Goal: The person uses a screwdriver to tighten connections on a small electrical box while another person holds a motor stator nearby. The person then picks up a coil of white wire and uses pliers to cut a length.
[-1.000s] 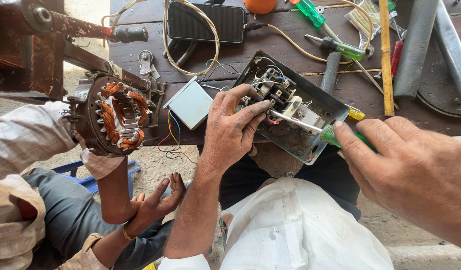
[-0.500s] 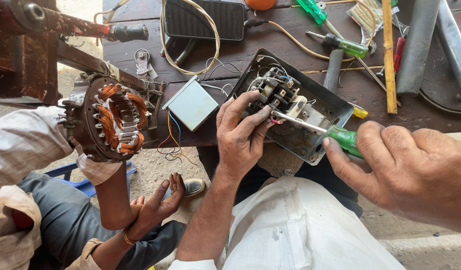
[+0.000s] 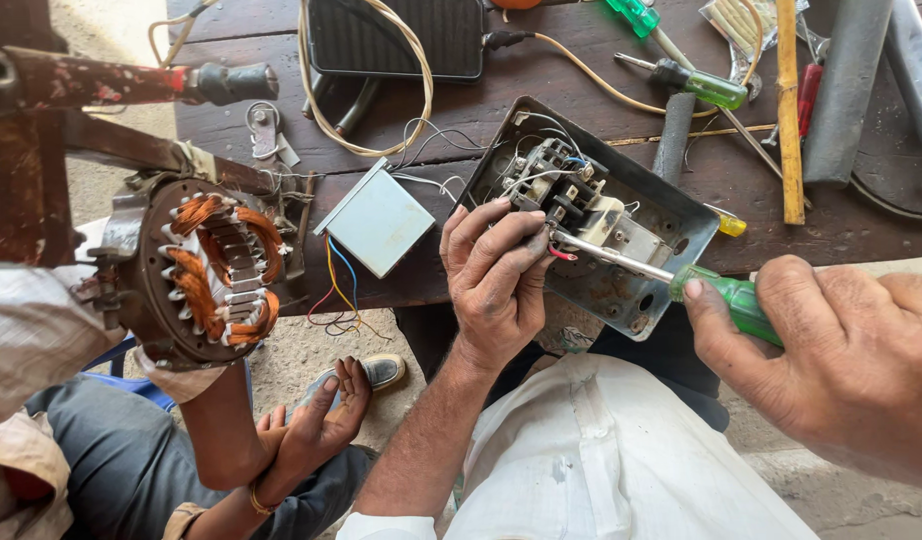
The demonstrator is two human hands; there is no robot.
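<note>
The dark wooden counter (image 3: 581, 90) carries the work: loose wires, spare screwdrivers and a black flat box at its far edge. On its near edge lies an open grey metal switch box (image 3: 636, 260), tilted toward the person, with a white and black switch block (image 3: 581, 205) and thin wires inside. To the left, a co-worker's arm (image 3: 41, 330) supports a motor stator (image 3: 196, 265) with copper windings, well apart from the box.

The left hand (image 3: 496, 275) rests on the near rim of the box, its fingers closed on a small red wire beside the switch block. The right hand (image 3: 831, 350) grips the green-handled screwdriver (image 3: 726, 298); its shaft reaches to the terminals.

The step in hand seems to be working on a terminal screw. The next move probably calls for a steady tip on the screw head while the left hand keeps the wire in place.
</note>
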